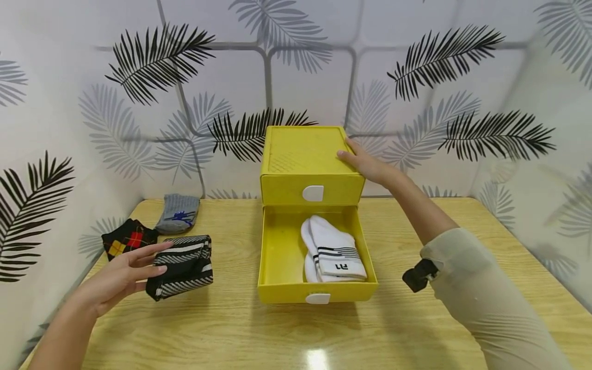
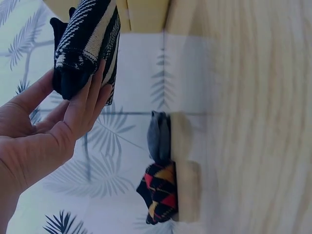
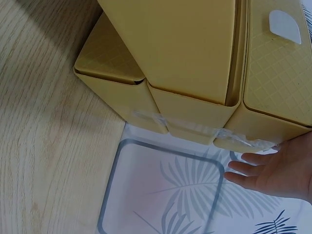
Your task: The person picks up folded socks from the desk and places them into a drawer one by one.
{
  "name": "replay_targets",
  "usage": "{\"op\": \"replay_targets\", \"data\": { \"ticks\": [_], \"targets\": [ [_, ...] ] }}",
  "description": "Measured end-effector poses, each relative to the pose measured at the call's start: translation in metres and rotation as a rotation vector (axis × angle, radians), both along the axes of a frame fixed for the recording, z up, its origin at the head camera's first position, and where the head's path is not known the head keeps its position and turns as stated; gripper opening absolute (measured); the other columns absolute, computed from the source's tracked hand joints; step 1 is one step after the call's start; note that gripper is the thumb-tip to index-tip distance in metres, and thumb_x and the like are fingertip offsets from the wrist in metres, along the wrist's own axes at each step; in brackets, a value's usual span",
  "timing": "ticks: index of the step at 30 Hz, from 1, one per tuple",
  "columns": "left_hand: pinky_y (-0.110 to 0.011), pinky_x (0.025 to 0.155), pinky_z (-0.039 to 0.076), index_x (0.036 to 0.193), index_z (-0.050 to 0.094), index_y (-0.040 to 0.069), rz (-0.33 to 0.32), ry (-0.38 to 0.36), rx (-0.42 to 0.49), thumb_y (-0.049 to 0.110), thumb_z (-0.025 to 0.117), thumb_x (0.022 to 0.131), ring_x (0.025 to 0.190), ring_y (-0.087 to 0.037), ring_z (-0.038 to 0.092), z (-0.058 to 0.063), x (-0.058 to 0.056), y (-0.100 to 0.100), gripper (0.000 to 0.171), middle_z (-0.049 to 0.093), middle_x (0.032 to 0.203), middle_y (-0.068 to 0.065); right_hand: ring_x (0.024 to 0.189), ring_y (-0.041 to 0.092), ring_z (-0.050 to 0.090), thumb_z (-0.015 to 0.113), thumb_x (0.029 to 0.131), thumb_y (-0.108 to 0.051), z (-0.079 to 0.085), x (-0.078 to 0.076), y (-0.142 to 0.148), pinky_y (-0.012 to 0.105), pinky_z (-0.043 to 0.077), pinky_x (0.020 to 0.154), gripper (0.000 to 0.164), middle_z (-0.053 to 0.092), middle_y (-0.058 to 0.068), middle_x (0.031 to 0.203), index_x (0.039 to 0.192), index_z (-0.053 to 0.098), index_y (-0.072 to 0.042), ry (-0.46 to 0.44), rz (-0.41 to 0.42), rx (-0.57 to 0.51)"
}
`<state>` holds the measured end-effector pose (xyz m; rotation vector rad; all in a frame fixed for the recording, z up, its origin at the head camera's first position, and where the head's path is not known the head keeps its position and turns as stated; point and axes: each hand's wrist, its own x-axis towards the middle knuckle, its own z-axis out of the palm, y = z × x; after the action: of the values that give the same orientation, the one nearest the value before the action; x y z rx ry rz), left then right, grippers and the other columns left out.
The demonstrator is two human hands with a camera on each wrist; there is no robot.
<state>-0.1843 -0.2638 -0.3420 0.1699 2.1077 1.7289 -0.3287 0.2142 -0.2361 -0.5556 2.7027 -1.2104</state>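
My left hand [image 1: 117,277] holds a folded black-and-white patterned sock bundle [image 1: 185,264] above the table, thumb on one side and fingers on the other; the left wrist view shows the same bundle [image 2: 87,48]. My right hand [image 1: 367,162] rests at the top right edge of a yellow drawer unit [image 1: 305,149], its fingers [image 3: 248,168] extended beside the side wall in the right wrist view. Below the top drawer, a pulled-out yellow drawer [image 1: 282,246] contains white socks [image 1: 335,254] with black stripes, lying in its right part.
Grey socks [image 1: 178,213] with a blue motif and black argyle socks [image 1: 129,237] in red and yellow lie at the table's back left. The wooden table [image 1: 231,329] meets a leaf-patterned backdrop. In the right wrist view, a lower drawer [image 3: 109,51] sits beneath the pulled-out one.
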Motion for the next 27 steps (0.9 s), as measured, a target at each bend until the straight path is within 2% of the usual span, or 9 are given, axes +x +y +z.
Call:
{"op": "replay_targets", "data": {
  "ticks": [6,12,15,19,22,25,27],
  "targets": [
    [-0.059,0.098,0.025,0.146,0.026,0.013,0.001,0.043,0.014,0.016,0.058,0.091,0.131,-0.046,0.008,0.009,0.001,0.017,0.064,-0.001,0.148,-0.025,0.135,0.033,-0.003,0.03,0.1,-0.032,0.001,0.002,-0.001,0.046,0.002,0.107,0.067,-0.008,0.022,0.149,0.145,-0.008,-0.001,0.004,0.006,0.001],
    [-0.055,0.098,0.028,0.147,0.025,0.012,0.009,0.076,0.04,0.015,0.057,0.092,0.132,-0.044,0.009,0.018,0.001,0.032,0.063,-0.001,0.148,-0.025,0.135,0.031,-0.005,0.029,0.1,-0.036,-0.001,0.001,0.001,0.047,0.001,0.107,0.067,-0.01,0.019,0.15,0.146,-0.009,-0.004,-0.007,0.004,0.012],
    [-0.06,0.1,0.018,0.146,0.026,0.013,0.006,0.084,0.061,0.015,0.057,0.092,0.133,-0.043,0.003,0.024,0.001,0.038,0.062,-0.005,0.148,-0.024,0.135,0.032,-0.004,0.029,0.1,-0.035,-0.001,0.001,0.001,0.047,0.001,0.107,0.067,-0.01,0.02,0.15,0.146,-0.009,-0.003,-0.008,0.007,0.006],
    [-0.061,0.1,0.015,0.146,0.026,0.013,-0.011,0.092,0.083,0.015,0.057,0.092,0.133,-0.042,0.003,0.032,0.002,0.048,0.062,-0.005,0.149,-0.022,0.135,0.033,-0.003,0.029,0.1,-0.034,0.0,0.001,0.0,0.047,0.001,0.107,0.067,-0.009,0.02,0.149,0.146,-0.008,-0.003,-0.007,0.002,0.008],
    [-0.059,0.1,0.018,0.147,0.025,0.013,-0.023,0.101,0.084,0.017,0.057,0.092,0.133,-0.041,0.007,0.038,0.002,0.056,0.063,-0.002,0.149,-0.021,0.135,0.033,-0.004,0.029,0.1,-0.034,0.0,0.001,0.0,0.047,0.001,0.107,0.067,-0.009,0.021,0.149,0.146,-0.008,-0.003,-0.008,0.0,0.009],
    [-0.05,0.098,0.03,0.146,0.026,0.013,-0.021,0.102,0.088,0.017,0.057,0.092,0.132,-0.038,0.014,0.043,0.001,0.064,0.063,0.003,0.15,-0.019,0.135,0.032,-0.005,0.029,0.1,-0.035,0.0,0.001,0.0,0.046,0.0,0.107,0.067,-0.01,0.019,0.15,0.146,-0.009,-0.003,-0.007,-0.004,0.022],
    [-0.044,0.095,0.033,0.146,0.027,0.013,-0.019,0.095,0.098,0.017,0.058,0.092,0.132,-0.036,0.015,0.046,0.001,0.069,0.062,0.005,0.149,-0.018,0.135,0.031,-0.007,0.029,0.1,-0.035,0.001,0.001,-0.001,0.046,-0.001,0.107,0.067,-0.011,0.018,0.15,0.146,-0.009,-0.003,-0.006,-0.008,0.032]
  ]
}}
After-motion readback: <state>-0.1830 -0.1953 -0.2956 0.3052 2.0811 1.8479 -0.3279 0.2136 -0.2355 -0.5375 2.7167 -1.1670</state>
